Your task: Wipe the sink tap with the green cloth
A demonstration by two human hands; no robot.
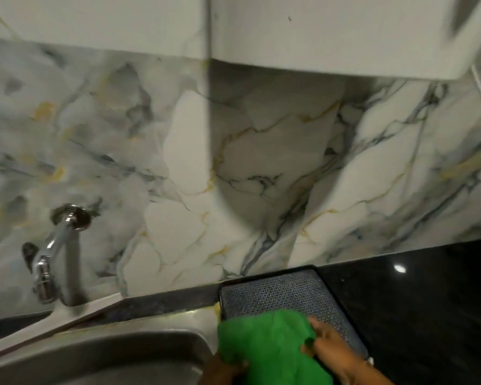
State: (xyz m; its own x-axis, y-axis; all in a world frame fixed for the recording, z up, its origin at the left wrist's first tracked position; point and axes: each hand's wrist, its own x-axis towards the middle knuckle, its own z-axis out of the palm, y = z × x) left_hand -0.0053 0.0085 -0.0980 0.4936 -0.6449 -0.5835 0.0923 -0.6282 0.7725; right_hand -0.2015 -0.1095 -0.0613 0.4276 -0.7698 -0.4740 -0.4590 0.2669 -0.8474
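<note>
A chrome sink tap (53, 245) juts from the marble wall at the left, above the steel sink (95, 354). The green cloth (267, 345) is bunched at the sink's right rim, near the bottom middle. My left hand (220, 370) grips its lower left edge from below. My right hand (331, 348) holds its right side, fingers on the fabric. Both hands are far to the right of the tap and lower than it. The whole view is blurred.
A dark patterned mat (289, 293) lies right of the sink, partly under the cloth. Black countertop (428, 301) stretches to the right. White cabinets (317, 29) hang overhead. A marble backsplash (261, 162) fills the wall.
</note>
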